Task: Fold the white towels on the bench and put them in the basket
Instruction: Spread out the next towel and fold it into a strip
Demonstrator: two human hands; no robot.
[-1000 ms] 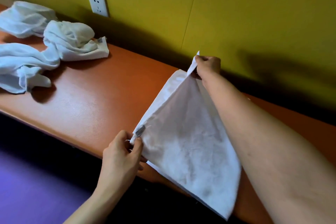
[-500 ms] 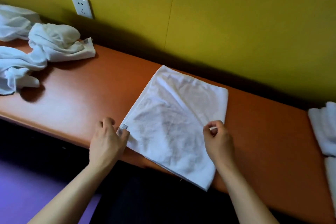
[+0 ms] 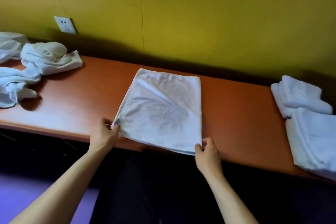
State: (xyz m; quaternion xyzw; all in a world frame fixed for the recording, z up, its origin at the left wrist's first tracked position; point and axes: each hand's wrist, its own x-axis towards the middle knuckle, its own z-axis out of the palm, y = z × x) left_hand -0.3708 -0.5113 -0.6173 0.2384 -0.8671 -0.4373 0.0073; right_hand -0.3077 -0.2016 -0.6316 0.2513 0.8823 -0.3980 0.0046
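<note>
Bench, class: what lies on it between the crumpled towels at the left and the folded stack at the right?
In the head view, one flat half-folded towel lies between the crumpled towels and folded stack, with bare bench on both sides.

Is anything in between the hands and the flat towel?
No. The left hand and right hand each already pinch a near corner of the towel on the bench.

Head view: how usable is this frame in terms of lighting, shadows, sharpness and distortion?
Head view: light is soft, with a dark shadow band along the wall above the bench; the crumpled towels cast shadows on the bench; the wide lens bows the bench edge; the flat towel is mildly soft, its creases readable; both left hand and right hand are clearly lit; below the bench is nearly black.
</note>
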